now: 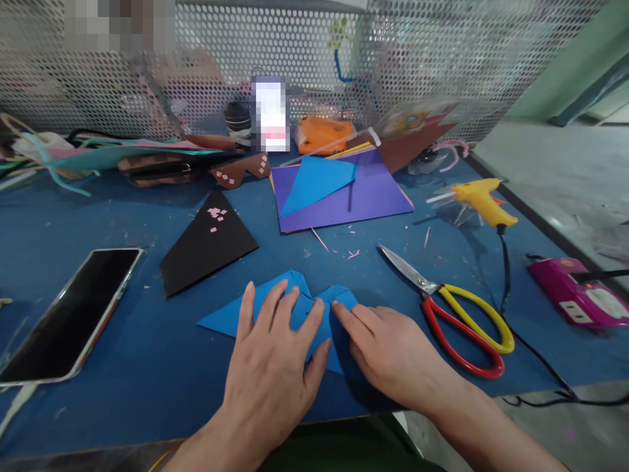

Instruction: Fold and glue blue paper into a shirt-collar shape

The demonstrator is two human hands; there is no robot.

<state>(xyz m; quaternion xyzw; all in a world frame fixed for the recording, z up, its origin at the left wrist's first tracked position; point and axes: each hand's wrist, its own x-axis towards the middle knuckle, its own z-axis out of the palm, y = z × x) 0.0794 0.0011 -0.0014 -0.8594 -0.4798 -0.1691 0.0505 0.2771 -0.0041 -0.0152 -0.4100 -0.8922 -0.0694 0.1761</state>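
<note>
A folded piece of blue paper (223, 316) lies on the blue table top (147, 367) close to the front edge. My left hand (272, 357) rests flat on it, fingers spread and stretched forward. My right hand (388, 351) lies beside it on the right, fingers extended and pressing the paper's right-hand fold near the middle. Neither hand grips anything. Part of the paper is hidden under both hands.
Red-and-yellow scissors (457, 311) lie right of my right hand. A phone (73, 314) lies at the left, a black paper triangle (206, 249) behind it. Purple and blue sheets (339, 193), a yellow glue gun (484, 203), a pink device (580, 292) and a perforated screen (295, 59) stand farther back.
</note>
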